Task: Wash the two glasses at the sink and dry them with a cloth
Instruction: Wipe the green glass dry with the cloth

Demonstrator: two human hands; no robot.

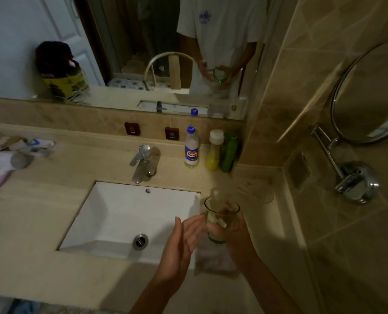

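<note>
Right hand (232,225) is gripping the glass (221,219) upright over the sink's (111,214) right edge; left hand (184,234) is hovering open-fingered, seemingly not touching; steadying its base would help.

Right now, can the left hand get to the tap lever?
Probably yes: the left hand is open and holds nothing, and only the bare sink lies between it and the lever.

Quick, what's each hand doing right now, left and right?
Left hand: open, fingers straight, beside the glass.
Right hand: gripping the glass, upright above the counter's right side.
</note>
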